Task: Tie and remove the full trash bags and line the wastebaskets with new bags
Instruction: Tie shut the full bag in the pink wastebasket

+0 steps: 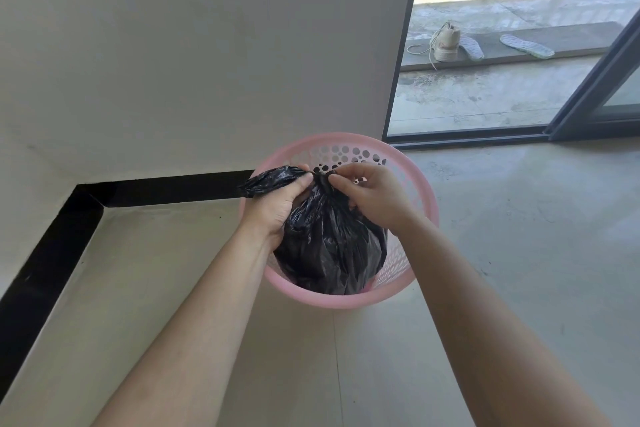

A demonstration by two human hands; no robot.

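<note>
Both hands are up at the neck of the black trash bag [329, 246], which sits inside the pink basket [427, 204] on the floor by the wall. The left hand [277, 204] grips the gathered neck, a twisted tail sticking out to the left. The right hand [372, 192] pinches plastic at the knot point. Tying looks under way, not finished. Lifting the bag out and fitting a new liner remain.
</note>
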